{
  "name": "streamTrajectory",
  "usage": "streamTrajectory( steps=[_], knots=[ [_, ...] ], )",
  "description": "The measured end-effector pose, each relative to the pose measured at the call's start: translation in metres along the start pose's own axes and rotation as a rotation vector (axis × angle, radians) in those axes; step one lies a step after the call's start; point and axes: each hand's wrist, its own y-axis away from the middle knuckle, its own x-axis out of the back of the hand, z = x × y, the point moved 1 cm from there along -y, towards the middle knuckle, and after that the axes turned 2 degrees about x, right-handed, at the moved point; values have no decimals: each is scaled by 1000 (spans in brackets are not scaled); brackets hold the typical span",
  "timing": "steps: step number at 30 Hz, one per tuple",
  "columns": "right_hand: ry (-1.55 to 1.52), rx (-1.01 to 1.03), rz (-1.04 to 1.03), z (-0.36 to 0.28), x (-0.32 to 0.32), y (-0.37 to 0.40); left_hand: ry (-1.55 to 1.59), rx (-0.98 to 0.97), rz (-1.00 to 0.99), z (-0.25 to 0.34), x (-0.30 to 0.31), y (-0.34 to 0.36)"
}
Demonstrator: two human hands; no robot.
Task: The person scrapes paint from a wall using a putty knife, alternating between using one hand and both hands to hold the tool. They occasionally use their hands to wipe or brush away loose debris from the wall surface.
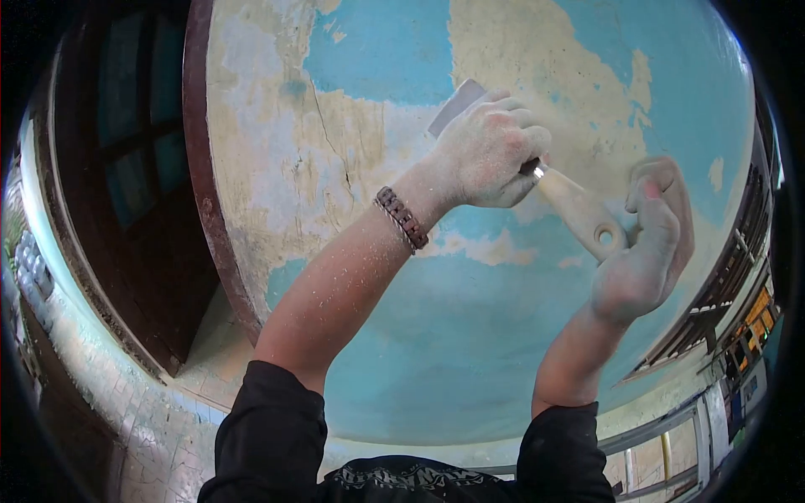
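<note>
A paint scraper [579,210] with a pale handle and a hole near its end slants across the wall. My left hand [495,151], coated in white dust, is closed around the blade end, and a flat grey part of the blade shows above the knuckles. The handle's end presses into the palm of my right hand [646,243], whose fingers are curled upward. In front of both hands is a wall [402,335] with blue paint and bare, pale cream patches. A brown bracelet [401,220] circles my left wrist.
A dark wooden door [126,184] and a reddish-brown frame [205,184] stand at the left. Lower right, a metal ladder-like frame [654,444] is near the wall. Dark slats [738,260] line the right edge. Pale tiled floor [163,444] shows at lower left.
</note>
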Motion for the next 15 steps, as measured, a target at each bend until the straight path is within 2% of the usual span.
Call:
streamTrajectory(
  steps=[1, 4, 5, 7, 8, 10, 11, 13, 15],
  knots=[
    [-39, 271, 148, 15, 5, 0, 0, 3, 9, -2, 2, -2],
    [62, 509, 192, 20, 31, 6, 6, 3, 10, -2, 2, -1],
    [223, 448, 377, 24, 21, 11, 10, 7, -2, -1, 2, -2],
    [394, 375, 552, 24, 18, 14, -12, 0, -9, -4, 1, -3],
    [255, 215, 305, 13, 15, 7, -31, -4, -27, -2, 0, -2],
    [109, 88, 69, 12, 17, -6, -22, 8, -5, -2, 3, -5],
    [7, 319, 211, 12, 26, -5, 2, 30, -4, 0, 1, -2],
    [-98, 570, 364, 12, 25, -6, 16, 12, 15, -3, -1, -1],
    [-14, 231, 226, -8, -4, -6, 50, 6, 27, -2, -4, 0]
  ],
)
